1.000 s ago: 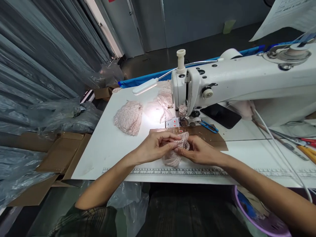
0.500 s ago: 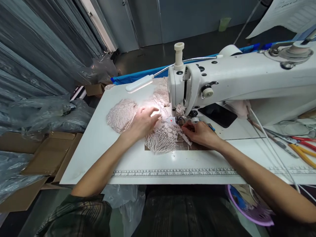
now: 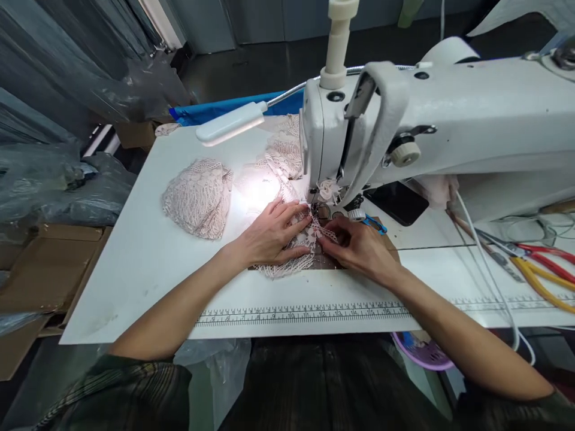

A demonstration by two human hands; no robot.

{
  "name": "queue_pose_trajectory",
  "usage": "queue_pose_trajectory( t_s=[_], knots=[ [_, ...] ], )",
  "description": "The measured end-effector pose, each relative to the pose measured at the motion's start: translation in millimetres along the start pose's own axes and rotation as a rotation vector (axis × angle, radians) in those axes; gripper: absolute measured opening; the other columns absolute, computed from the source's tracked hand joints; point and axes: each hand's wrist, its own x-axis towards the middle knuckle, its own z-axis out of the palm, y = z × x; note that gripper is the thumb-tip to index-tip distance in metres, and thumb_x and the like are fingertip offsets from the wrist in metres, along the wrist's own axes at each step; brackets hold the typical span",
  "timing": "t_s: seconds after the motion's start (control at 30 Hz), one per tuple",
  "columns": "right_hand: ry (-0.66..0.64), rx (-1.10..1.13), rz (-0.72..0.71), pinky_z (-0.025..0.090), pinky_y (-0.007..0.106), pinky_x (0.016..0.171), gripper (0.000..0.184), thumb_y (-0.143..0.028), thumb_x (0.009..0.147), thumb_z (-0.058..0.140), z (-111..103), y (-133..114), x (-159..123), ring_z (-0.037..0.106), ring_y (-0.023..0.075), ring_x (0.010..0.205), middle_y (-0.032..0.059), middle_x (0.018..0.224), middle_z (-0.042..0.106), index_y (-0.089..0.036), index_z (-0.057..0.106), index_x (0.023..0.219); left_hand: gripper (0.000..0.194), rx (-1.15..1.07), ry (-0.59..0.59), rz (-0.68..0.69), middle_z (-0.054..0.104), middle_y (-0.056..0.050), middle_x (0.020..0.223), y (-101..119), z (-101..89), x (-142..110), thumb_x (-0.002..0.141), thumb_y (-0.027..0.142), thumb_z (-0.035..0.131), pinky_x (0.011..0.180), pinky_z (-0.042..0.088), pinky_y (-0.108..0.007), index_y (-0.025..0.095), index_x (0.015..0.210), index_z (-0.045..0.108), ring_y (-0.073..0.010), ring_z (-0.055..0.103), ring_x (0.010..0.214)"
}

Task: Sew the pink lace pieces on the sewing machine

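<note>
A pale pink lace piece [image 3: 287, 266] lies spread on the table in front of the needle area of a white sewing machine [image 3: 431, 126]. My left hand [image 3: 274, 233] rests flat on the lace with fingers stretched toward the presser foot [image 3: 321, 211]. My right hand [image 3: 359, 248] lies on the lace's right edge just below the foot, fingers curled and pinching the lace edge. A gooseneck lamp [image 3: 229, 123] lights the spot beside the needle.
A heap of lace pieces [image 3: 197, 197] sits at the left of the white table [image 3: 135, 263], more lace [image 3: 283, 152] behind the machine head. A blue snipper [image 3: 375, 224], yellow and red tools [image 3: 539, 269] at right, a printed ruler [image 3: 305, 312] along the front edge, cardboard boxes [image 3: 49, 263] at left.
The folded lace held between both hands was opened out, moved up to the presser foot and laid flat; both hands now press it there. The camera has leaned in closer.
</note>
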Motion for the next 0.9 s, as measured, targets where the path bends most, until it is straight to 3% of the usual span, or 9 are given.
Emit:
queue_pose_trajectory(
  t_s=[0.1, 0.2, 0.3, 0.37, 0.47, 0.6, 0.67, 0.73, 0.9],
  knots=[
    [0.046, 0.051, -0.128, 0.043, 0.029, 0.065, 0.018, -0.034, 0.085, 0.058, 12, 1, -8, 0.061, 0.0167, 0.071, 0.0034, 0.082, 0.069, -0.02, 0.066, 0.095, 0.05, 0.072, 0.026, -0.027, 0.058, -0.017, 0.123, 3, -3.0, 1, 0.091, 0.056, 0.052, 0.097, 0.044, -0.055, 0.017, 0.122, 0.057, -0.0318, 0.057, 0.11],
    [0.085, 0.005, -0.222, 0.045, 0.029, 0.069, 0.019, -0.029, 0.089, 0.053, 22, 0, -12, 0.063, 0.0187, 0.081, 0.0051, 0.092, 0.069, -0.022, 0.068, 0.098, 0.03, 0.095, 0.133, -0.018, 0.065, -0.012, 0.108, 5, -6.3, -2, 0.092, 0.041, 0.052, 0.083, 0.05, -0.045, 0.018, 0.108, 0.062, -0.0258, 0.062, 0.094],
    [0.061, -0.093, -0.276, 0.045, 0.029, 0.07, 0.024, -0.027, 0.09, 0.05, 29, -3, -13, 0.064, 0.019, 0.082, 0.0063, 0.095, 0.068, -0.022, 0.07, 0.102, 0.019, -0.021, 0.187, 0.093, 0.066, -0.011, 0.108, 6, -5.3, -4, 0.09, 0.026, 0.051, 0.083, 0.052, -0.043, 0.019, 0.103, 0.063, -0.024, 0.063, 0.096],
    [0.02, -0.157, -0.295, 0.045, 0.029, 0.068, 0.024, -0.027, 0.09, 0.049, 28, -3, -12, 0.063, 0.0191, 0.08, 0.0074, 0.096, 0.068, -0.021, 0.071, 0.099, 0.021, -0.114, 0.134, 0.143, 0.067, -0.011, 0.111, 7, -1.9, -4, 0.089, 0.024, 0.05, 0.088, 0.052, -0.043, 0.018, 0.105, 0.063, -0.0241, 0.063, 0.102],
    [-0.082, -0.101, -0.331, 0.045, 0.029, 0.07, 0.024, -0.028, 0.089, 0.05, 17, -1, -7, 0.063, 0.0189, 0.082, 0.0076, 0.099, 0.069, -0.021, 0.072, 0.097, 0.02, -0.175, 0.036, 0.124, 0.069, -0.011, 0.107, 8, 3.5, -3, 0.092, 0.027, 0.049, 0.089, 0.053, -0.041, 0.018, 0.102, 0.065, -0.023, 0.065, 0.1],
    [-0.207, 0.083, -0.204, 0.044, 0.026, 0.065, 0.029, -0.035, 0.09, 0.051, -13, 7, 7, 0.061, 0.0152, 0.069, 0.0029, 0.08, 0.069, -0.019, 0.073, 0.099, 0.016, -0.221, 0.073, 0.1, 0.072, -0.009, 0.103, 6, 5.3, -2, 0.094, 0.025, 0.052, 0.082, 0.054, -0.039, 0.019, 0.091, 0.067, -0.0199, 0.067, 0.091],
    [-0.198, 0.025, -0.116, 0.04, 0.026, 0.058, 0.033, -0.037, 0.089, 0.051, -24, 13, 13, 0.054, 0.0133, 0.057, 0.0, 0.065, 0.064, -0.018, 0.074, 0.102, 0.016, -0.212, 0.106, 0.119, 0.072, -0.008, 0.105, 5, 4.3, -2, 0.094, 0.022, 0.053, 0.082, 0.054, -0.039, 0.02, 0.087, 0.067, -0.0188, 0.068, 0.089],
    [-0.167, -0.02, -0.105, 0.037, 0.026, 0.056, 0.033, -0.036, 0.089, 0.051, -26, 18, 17, 0.052, 0.0125, 0.055, -0.0007, 0.063, 0.062, -0.018, 0.074, 0.103, 0.017, -0.154, 0.129, 0.148, 0.072, -0.008, 0.105, 5, 3.0, -2, 0.094, 0.02, 0.053, 0.083, 0.055, -0.04, 0.019, 0.085, 0.067, -0.0178, 0.068, 0.088],
    [-0.009, -0.13, -0.316, 0.039, 0.026, 0.061, 0.034, -0.03, 0.092, 0.047, -7, 29, 14, 0.058, 0.0144, 0.072, 0.0048, 0.097, 0.068, -0.026, 0.071, 0.116, 0.009, -0.02, 0.294, 0.29, 0.074, -0.004, 0.095, 4, 1.6, -1, 0.092, 0.013, 0.057, 0.096, 0.055, -0.04, 0.016, 0.089, 0.065, -0.0147, 0.07, 0.091]
  ],
)
